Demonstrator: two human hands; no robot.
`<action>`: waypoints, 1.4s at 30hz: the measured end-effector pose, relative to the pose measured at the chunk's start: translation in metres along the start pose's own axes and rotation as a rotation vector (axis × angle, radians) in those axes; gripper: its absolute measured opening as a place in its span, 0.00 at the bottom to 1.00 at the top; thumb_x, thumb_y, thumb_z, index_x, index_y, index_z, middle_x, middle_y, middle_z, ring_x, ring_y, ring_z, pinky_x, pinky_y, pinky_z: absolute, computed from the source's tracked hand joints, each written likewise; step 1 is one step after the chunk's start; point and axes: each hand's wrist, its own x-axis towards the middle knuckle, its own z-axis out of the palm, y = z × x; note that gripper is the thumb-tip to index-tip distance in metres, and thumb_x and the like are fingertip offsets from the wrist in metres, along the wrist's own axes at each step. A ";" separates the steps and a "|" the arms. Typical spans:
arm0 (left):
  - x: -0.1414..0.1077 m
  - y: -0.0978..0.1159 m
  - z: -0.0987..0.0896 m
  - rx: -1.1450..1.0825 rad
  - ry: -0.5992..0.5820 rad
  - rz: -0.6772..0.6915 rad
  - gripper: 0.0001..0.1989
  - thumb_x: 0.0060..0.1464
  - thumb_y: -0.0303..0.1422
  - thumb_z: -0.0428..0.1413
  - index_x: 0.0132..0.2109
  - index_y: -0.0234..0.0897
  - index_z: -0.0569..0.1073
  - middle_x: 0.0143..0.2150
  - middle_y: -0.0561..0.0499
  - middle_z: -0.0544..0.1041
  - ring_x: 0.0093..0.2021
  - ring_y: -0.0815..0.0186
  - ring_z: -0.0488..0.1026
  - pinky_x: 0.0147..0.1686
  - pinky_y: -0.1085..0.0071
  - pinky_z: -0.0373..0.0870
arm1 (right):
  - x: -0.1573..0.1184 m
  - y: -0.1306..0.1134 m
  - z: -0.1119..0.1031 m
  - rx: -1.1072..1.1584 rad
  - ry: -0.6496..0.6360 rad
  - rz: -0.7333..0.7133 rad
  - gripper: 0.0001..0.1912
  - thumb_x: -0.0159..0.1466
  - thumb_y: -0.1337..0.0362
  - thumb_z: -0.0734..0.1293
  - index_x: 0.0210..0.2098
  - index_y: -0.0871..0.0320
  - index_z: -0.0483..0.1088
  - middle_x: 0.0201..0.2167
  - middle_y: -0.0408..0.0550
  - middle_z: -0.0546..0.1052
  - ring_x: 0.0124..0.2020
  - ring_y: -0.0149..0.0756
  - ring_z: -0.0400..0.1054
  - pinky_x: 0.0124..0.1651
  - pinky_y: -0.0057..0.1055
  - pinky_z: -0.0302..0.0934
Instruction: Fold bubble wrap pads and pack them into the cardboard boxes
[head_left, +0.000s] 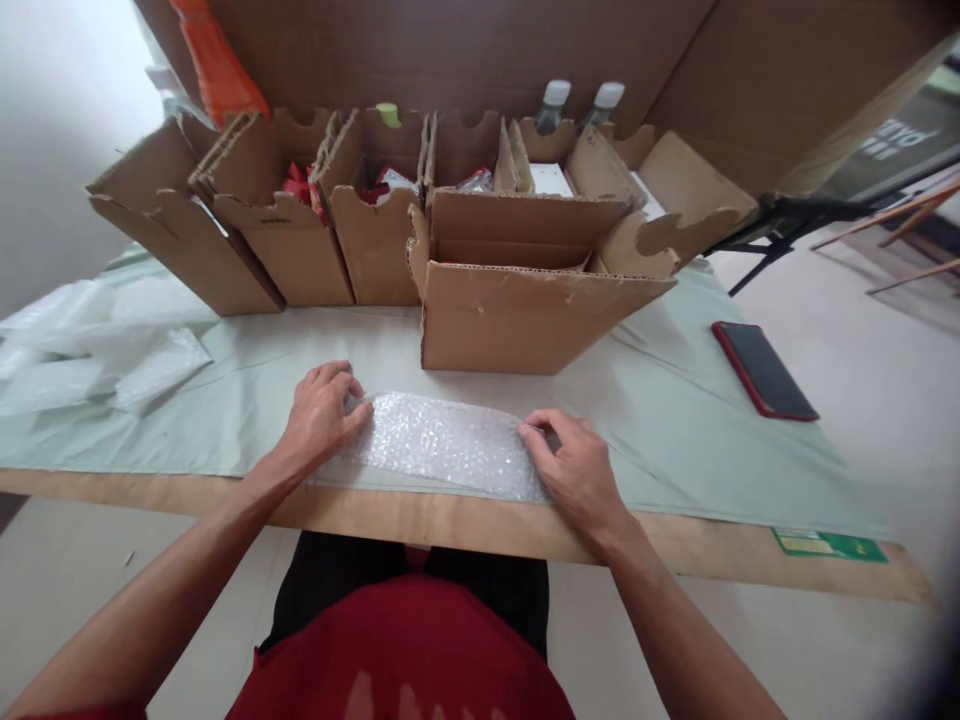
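A strip of clear bubble wrap (446, 440) lies flat near the table's front edge, between my hands. My left hand (324, 408) is at its left end, with thumb and fingers closed on the wrap's edge. At the right end, my right hand (574, 460) pinches the upper corner between thumb and forefinger. Just beyond the wrap stands a wide cardboard box (525, 320); what it holds is mostly hidden.
Several narrow cardboard boxes (300, 255) stand in a row behind, some with red or white items. Bubble wrap pieces (112, 340) are heaped at the left. A phone (765, 370) lies at the right. Two capped bottles (555, 105) and an orange object (217, 60) are at the back.
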 end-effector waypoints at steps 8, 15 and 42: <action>-0.014 -0.006 -0.041 -0.529 -0.034 -0.164 0.21 0.56 0.38 0.55 0.55 0.38 0.68 0.29 0.56 0.70 0.29 0.65 0.70 0.31 0.69 0.66 | -0.024 -0.025 -0.011 0.382 -0.216 0.113 0.16 0.68 0.59 0.65 0.54 0.53 0.72 0.32 0.42 0.78 0.32 0.33 0.71 0.38 0.30 0.66; 0.074 -0.013 -0.079 -0.124 0.015 0.074 0.22 0.54 0.30 0.54 0.57 0.39 0.75 0.39 0.50 0.80 0.37 0.63 0.75 0.41 0.65 0.72 | -0.030 -0.091 0.037 0.644 -0.640 0.071 0.16 0.70 0.65 0.61 0.51 0.52 0.77 0.36 0.44 0.80 0.35 0.32 0.73 0.41 0.30 0.68; -0.050 -0.008 -0.013 -0.389 0.068 0.013 0.18 0.62 0.31 0.56 0.59 0.39 0.73 0.36 0.52 0.80 0.33 0.67 0.77 0.34 0.70 0.76 | -0.011 -0.096 0.071 0.822 -0.515 0.291 0.18 0.70 0.62 0.63 0.58 0.56 0.68 0.40 0.49 0.82 0.33 0.33 0.78 0.33 0.29 0.73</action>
